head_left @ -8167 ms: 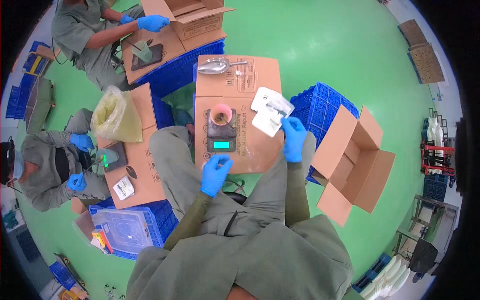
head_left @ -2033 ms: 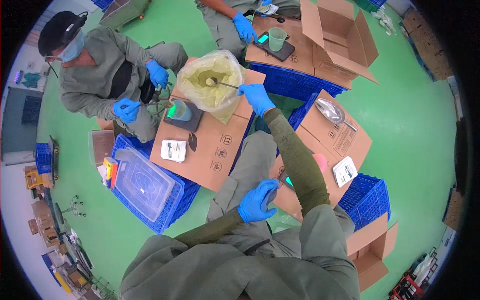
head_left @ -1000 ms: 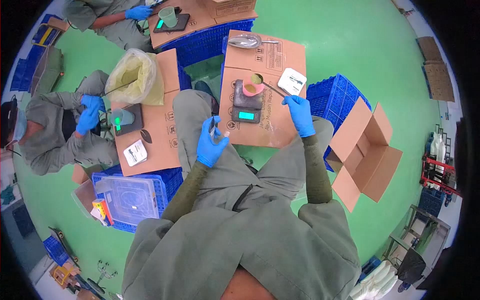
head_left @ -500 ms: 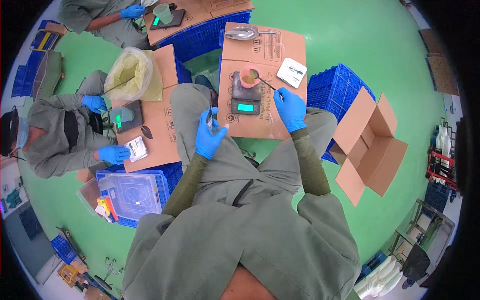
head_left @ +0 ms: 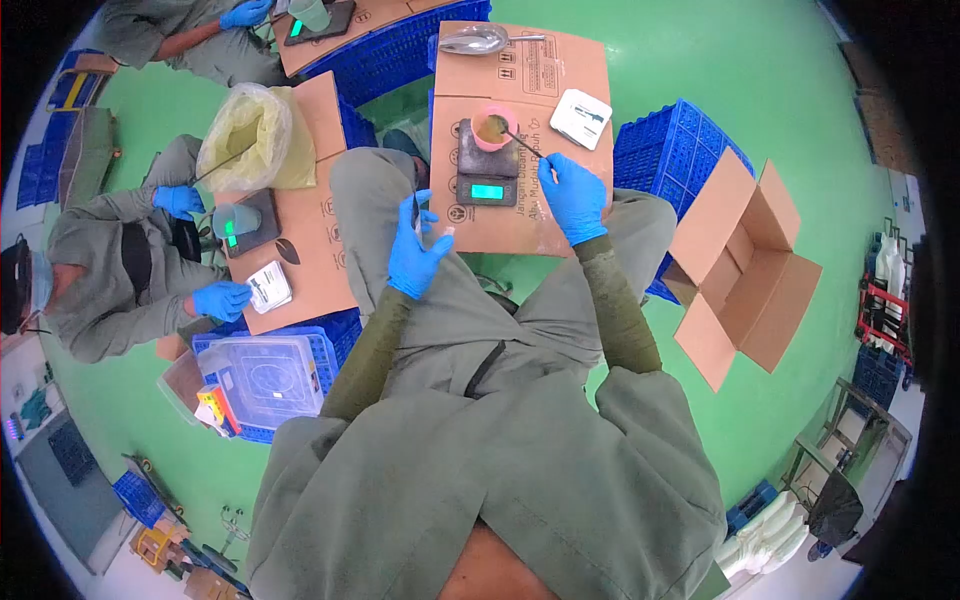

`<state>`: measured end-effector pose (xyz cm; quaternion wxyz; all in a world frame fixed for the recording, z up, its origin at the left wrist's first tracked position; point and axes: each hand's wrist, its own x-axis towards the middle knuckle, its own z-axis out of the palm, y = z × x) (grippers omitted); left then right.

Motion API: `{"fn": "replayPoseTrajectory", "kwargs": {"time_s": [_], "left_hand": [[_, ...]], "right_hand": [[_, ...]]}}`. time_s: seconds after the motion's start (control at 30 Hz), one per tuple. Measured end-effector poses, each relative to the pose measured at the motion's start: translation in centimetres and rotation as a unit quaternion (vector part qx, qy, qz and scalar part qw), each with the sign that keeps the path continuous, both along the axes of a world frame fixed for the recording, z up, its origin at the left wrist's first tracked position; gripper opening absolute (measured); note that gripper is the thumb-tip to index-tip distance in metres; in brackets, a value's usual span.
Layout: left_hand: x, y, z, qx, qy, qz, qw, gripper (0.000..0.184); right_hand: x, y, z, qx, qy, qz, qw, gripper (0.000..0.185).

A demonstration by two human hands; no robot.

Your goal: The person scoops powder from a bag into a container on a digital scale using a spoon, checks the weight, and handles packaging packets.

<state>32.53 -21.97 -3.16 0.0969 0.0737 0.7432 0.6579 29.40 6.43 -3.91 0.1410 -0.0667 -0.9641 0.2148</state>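
My right hand (head_left: 574, 198), in a blue glove, grips the handle of a dark spoon (head_left: 526, 146) whose bowl end is inside the pink cup (head_left: 481, 136). The cup holds a yellowish-green material and sits on a black scale (head_left: 487, 190) with a lit green display. Over my left thigh, my left hand (head_left: 414, 250) has its fingers curled around a small packet, seen nearly edge-on. A stack of white labelled packets (head_left: 580, 119) lies on the cardboard (head_left: 455, 83) right of the cup. At the far end rests a metal scoop (head_left: 474, 40).
On the left, a co-worker's hand (head_left: 222, 300) touches white packets (head_left: 269, 287) beside a cup on a scale. An open plastic bag (head_left: 294, 150) of yellowish material stands behind. Another person works at top left. A blue crate (head_left: 664, 153) and open carton (head_left: 755, 275) are to my right.
Since the spoon was in the plastic bag, my right hand has brought it over to the pink cup, and its bowl has gone in. The left co-worker's hand has reached the white packets.
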Motion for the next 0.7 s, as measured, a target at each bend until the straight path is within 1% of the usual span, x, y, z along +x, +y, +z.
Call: {"fn": "replayPoseTrajectory", "kwargs": {"time_s": [0.2,0.3,0.4,0.5,0.53,0.6,0.7], "left_hand": [[-0.4,0.2,-1.0,-0.023,0.001,-0.016,1.0,0.073],[-0.4,0.3,-1.3,-0.013,-0.017,-0.015,1.0,0.073],[-0.4,0.3,-1.6,-0.016,-0.026,-0.019,0.999,0.072],[-0.6,0.2,-1.3,-0.046,-0.033,-0.021,0.998,0.072],[-0.5,0.2,-1.2,-0.06,-0.038,-0.021,0.997,0.072],[-0.2,0.4,-1.2,-0.049,-0.035,-0.01,0.998,0.073],[-0.3,0.4,-1.4,-0.061,-0.031,-0.008,0.998,0.073]], "right_hand": [[0.1,0.1,0.4,-0.049,-0.045,-0.03,0.997,0.022],[0.4,0.2,0.0,-0.043,0.021,-0.009,0.999,0.023],[0.6,0.3,-1.0,0.077,0.019,0.038,0.996,0.021],[0.5,0.4,-1.1,0.14,-0.001,0.055,0.989,0.018],[0.4,0.3,-1.1,0.139,-0.012,0.047,0.989,0.017],[0.4,0.0,-0.1,0.139,-0.035,0.029,0.989,0.017],[0.4,0.1,0.4,0.128,-0.015,0.024,0.991,0.016]]}}
